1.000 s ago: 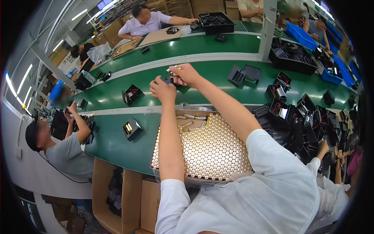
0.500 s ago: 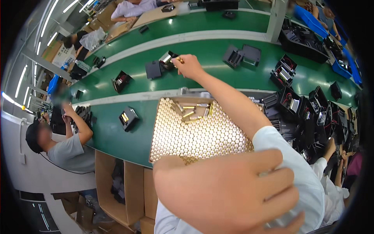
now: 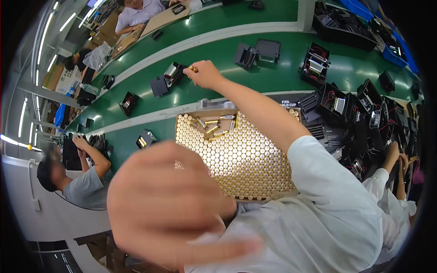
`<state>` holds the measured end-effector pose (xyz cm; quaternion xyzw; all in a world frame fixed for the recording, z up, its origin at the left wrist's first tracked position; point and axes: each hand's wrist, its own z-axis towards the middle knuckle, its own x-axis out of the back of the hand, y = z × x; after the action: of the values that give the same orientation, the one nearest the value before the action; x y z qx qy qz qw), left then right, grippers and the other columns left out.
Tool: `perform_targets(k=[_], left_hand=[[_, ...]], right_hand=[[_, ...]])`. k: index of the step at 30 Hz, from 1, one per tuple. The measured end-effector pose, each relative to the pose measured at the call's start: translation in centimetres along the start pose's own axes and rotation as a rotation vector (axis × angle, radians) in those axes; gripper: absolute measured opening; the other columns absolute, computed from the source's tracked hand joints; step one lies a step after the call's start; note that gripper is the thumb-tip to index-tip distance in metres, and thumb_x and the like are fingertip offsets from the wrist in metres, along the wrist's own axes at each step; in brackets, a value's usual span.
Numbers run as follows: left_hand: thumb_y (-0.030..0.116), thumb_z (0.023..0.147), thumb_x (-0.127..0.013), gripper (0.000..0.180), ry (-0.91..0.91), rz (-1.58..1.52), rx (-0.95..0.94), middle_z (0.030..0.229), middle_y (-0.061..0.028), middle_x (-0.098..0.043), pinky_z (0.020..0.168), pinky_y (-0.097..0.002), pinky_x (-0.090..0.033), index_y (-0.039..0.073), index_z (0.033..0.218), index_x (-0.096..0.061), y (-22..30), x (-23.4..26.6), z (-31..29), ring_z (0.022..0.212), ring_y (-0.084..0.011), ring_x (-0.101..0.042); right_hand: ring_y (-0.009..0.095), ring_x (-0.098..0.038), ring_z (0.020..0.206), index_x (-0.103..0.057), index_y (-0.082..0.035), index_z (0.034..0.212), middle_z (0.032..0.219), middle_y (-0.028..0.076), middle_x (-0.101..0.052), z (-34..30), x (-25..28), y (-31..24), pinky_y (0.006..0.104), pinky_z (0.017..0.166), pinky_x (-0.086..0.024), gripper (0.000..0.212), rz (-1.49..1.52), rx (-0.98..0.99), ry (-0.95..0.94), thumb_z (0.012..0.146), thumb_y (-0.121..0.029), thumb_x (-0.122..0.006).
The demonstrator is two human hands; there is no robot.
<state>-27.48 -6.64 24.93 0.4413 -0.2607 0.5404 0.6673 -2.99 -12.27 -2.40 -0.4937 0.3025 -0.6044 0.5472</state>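
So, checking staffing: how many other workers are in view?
4: top worker, far-left worker, grey-shirted worker lower left, white-sleeved worker at right; others may be hidden.

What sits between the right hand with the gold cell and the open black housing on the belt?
Nothing visible. The right hand holds the gold cell right beside the open black housing, with only bare green belt around them.

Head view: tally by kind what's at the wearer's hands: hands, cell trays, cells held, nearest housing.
Hands: 2 (left hand, blurred near the lens; right hand)
Tray of gold cells: 1
Gold cell pinched in the right fingers: 1
Black housing beside it: 1
Total: 5
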Motion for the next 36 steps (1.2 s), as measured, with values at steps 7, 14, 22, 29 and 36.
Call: perform_targets(k=[7,14,22,29,36], left_hand=[[0.004,0.085,-0.059,0.042,0.076,-0.02,0.856,0.105,-0.0128,-0.068,0.082,-0.0318,-0.051,0.001,0.127,-0.059,-17.6,-3.9,1.2,0.091,-0.0218,-0.064],[0.013,0.08,-0.069,0.05,0.045,0.545,1.194,0.111,-0.0157,-0.067,0.091,-0.0365,-0.049,-0.002,0.126,-0.055,-37.2,-13.4,-4.5,0.098,-0.0287,-0.063],[0.009,0.084,-0.067,0.041,0.252,-0.244,1.285,0.105,-0.0185,-0.066,0.08,-0.03,-0.052,-0.003,0.122,-0.055,-36.8,-10.6,-9.2,0.089,-0.0246,-0.064],[0.015,0.09,-0.062,0.031,0.956,-0.652,1.23,0.093,-0.0137,-0.064,0.073,-0.0345,-0.054,0.0,0.117,-0.058,-32.2,-8.9,-12.0,0.083,-0.0224,-0.062],[0.017,0.092,-0.062,0.033,1.113,-1.046,0.933,0.095,-0.015,-0.062,0.069,-0.043,-0.056,0.001,0.12,-0.053,-29.7,-6.9,-11.0,0.079,-0.0239,-0.062]], right_hand=[[0.029,-0.058,0.099,-0.053,-0.002,0.124,0.116,0.017,-0.058,0.8,-2.6,1.7,0.0389,0.09,-0.044,0.042,-0.057,0.189,-0.135,0.089,-0.024,-0.062],[0.03,-0.058,0.111,-0.048,-0.002,0.135,0.132,0.016,-0.055,1.4,-5.7,7.1,0.0412,0.1,-0.043,0.06,0.149,0.011,-0.16,0.085,-0.027,-0.069],[0.017,-0.048,0.045,-0.064,-0.004,0.073,0.061,0.008,-0.062,0.2,-1.2,1.6,0.0302,0.042,-0.039,0.017,-0.191,0.089,-0.821,0.082,-0.018,-0.06],[0.012,-0.039,0.033,-0.062,-0.003,0.063,0.049,0.005,-0.056,2.2,8.5,-6.6,0.0251,0.032,-0.032,0.034,-0.276,-0.282,-0.826,0.084,-0.03,-0.061],[0.016,-0.042,0.033,-0.06,-0.001,0.057,0.048,0.007,-0.055,4.9,7.7,-8.0,0.028,0.033,-0.035,0.043,-0.357,-0.257,-0.368,0.085,-0.032,-0.063]])
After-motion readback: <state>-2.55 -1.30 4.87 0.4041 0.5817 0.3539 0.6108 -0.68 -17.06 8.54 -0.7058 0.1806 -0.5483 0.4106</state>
